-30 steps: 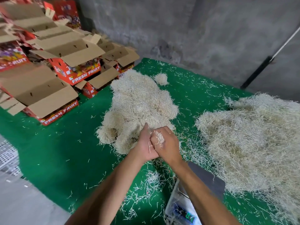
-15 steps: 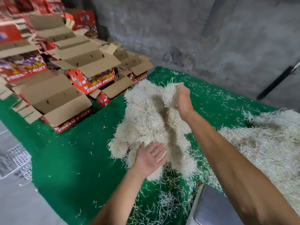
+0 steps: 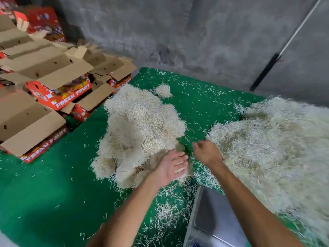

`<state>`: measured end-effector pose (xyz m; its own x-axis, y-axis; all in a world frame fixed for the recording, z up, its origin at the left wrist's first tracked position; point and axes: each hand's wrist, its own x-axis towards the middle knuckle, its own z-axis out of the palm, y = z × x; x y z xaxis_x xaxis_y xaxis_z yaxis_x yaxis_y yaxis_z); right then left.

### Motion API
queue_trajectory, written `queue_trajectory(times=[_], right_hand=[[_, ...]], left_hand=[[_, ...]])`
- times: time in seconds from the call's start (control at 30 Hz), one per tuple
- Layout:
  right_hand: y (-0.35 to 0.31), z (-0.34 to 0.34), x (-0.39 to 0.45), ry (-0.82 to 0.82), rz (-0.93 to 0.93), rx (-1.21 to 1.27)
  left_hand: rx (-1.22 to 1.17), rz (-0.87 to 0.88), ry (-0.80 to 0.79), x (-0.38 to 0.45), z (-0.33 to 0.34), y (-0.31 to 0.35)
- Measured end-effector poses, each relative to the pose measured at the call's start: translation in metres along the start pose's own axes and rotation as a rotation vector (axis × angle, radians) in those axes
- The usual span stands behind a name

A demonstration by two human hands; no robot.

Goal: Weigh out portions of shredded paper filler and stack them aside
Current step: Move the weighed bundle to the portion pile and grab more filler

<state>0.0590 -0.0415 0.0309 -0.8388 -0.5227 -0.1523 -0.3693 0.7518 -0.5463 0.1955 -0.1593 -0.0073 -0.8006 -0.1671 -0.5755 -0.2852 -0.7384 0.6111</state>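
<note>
A stack of weighed shredded-paper portions (image 3: 140,129) sits mid-table on the green cloth (image 3: 44,189). My left hand (image 3: 171,166) hovers palm up at its near right edge, fingers straight, a few shreds stuck to them. My right hand (image 3: 206,152) hangs beside it over the cloth, fingers loosely curled and holding nothing. A big loose pile of shredded paper (image 3: 274,150) fills the right side. The steel pan of a scale (image 3: 213,216) lies bare under my right forearm.
Open red "FRESH FRUIT" cartons (image 3: 58,93) are stacked at the left. A small clump of filler (image 3: 162,90) lies behind the stack. Loose shreds scatter over the cloth. A grey concrete wall (image 3: 195,32) rises behind, with a pole (image 3: 270,65) leaning on it.
My right hand has come back from the far top of the stack to the near side, beside my left hand. My left hand has shifted right and stays open.
</note>
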Motion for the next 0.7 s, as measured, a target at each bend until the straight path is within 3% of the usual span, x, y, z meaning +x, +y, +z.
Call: queue_trajectory(times=[0.2, 0.37, 0.57, 0.63, 0.7], right_hand=[[0.098, -0.025, -0.025, 0.054, 0.093, -0.018], [0.169, -0.056, -0.006, 0.259, 0.004, -0.438], [0.208, -0.048, 0.049, 0.003, 0.201, -0.613], [0.204, -0.035, 0.048, 0.045, 0.087, -0.574], [0.191, -0.026, 0.044, 0.243, -0.129, -0.472]], left_hand=[[0.101, -0.068, -0.103, 0.057, 0.062, -0.027], [0.163, -0.103, -0.106, 0.103, 0.097, -0.048], [0.091, -0.186, -0.064, 0.138, 0.118, -0.074], [0.087, -0.222, -0.061, 0.141, 0.126, -0.078], [0.042, -0.247, -0.051, 0.141, 0.135, -0.073]])
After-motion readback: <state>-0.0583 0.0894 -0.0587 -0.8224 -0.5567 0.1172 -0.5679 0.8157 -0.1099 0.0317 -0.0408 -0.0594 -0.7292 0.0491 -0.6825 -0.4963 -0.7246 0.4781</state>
